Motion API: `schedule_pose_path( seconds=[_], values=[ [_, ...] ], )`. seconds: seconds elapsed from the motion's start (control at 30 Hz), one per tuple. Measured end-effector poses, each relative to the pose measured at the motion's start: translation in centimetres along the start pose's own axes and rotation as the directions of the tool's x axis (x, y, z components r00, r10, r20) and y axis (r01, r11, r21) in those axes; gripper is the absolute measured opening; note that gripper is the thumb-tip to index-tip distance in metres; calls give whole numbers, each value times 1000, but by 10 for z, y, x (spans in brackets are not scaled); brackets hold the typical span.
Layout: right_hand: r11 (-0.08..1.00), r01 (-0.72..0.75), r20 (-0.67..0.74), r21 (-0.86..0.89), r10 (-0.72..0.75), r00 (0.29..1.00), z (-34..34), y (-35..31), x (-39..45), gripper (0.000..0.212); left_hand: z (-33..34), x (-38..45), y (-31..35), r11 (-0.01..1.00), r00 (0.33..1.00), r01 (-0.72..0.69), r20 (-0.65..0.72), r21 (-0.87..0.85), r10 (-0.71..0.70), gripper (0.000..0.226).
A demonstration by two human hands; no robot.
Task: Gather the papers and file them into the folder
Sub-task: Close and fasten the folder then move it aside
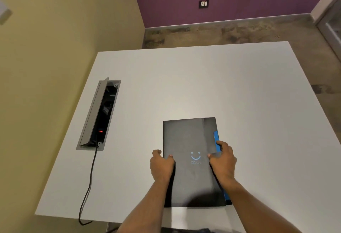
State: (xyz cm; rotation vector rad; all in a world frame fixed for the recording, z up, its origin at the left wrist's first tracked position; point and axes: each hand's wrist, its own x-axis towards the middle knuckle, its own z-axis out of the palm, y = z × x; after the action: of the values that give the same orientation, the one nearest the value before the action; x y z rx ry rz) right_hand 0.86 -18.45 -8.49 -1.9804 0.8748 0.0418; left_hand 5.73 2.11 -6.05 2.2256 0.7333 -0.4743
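The left hand point(161, 166) is laid against the left edge of the black folder point(190, 140): its fingers are curled round that edge, with a fingertip pressed onto the cover and the thumb held just outside the edge. The right hand point(223, 160) is set against the right edge of the folder, its thumb pressed flat on the cover and its forefinger hooked over the blue strip point(216, 138) that juts from that side. The edge is thus pinched between thumb and fingers. The remaining fingers of the right hand are hidden beneath the folder's edge, so how far they are curled cannot be told.

The folder is closed and laid flat on the white table point(239, 85), near the table's front edge and a little right of centre. A pale blue smiling-face mark point(195, 156) is printed on the cover between the two hands, with a line of small text under it that is too blurred to read. More blue is seen along the folder's lower right edge, by the right forearm.

At the left of the table a recessed power box point(100, 114) is set into the top, its grey lid raised and a small red light lit inside. A black cable point(90, 183) is led from it over the front edge of the table.
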Motion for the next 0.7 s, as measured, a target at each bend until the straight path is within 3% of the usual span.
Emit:
schedule_pose_path(
  seconds=[0.23,0.37,0.47,0.57,0.7],
  values=[
    [983,93,54,158,-102,993,3,-38,25,58,-11,36,7,967,999,29,-22,-254,-36,19],
    [967,94,93,238,-119,989,11,-71,52,69,-26,66,27,947,997,1,-68,-321,-24,15],
    [929,6,161,370,-71,984,16,-93,78,77,-39,93,47,942,996,-27,-86,-334,-2,16],
    [871,-89,251,483,-40,967,22,-107,99,63,-52,121,70,943,992,-64,-120,-327,26,22],
    [872,-128,330,473,-40,943,38,-123,112,46,-67,150,94,935,994,-71,-103,-347,37,28]
  ],
)
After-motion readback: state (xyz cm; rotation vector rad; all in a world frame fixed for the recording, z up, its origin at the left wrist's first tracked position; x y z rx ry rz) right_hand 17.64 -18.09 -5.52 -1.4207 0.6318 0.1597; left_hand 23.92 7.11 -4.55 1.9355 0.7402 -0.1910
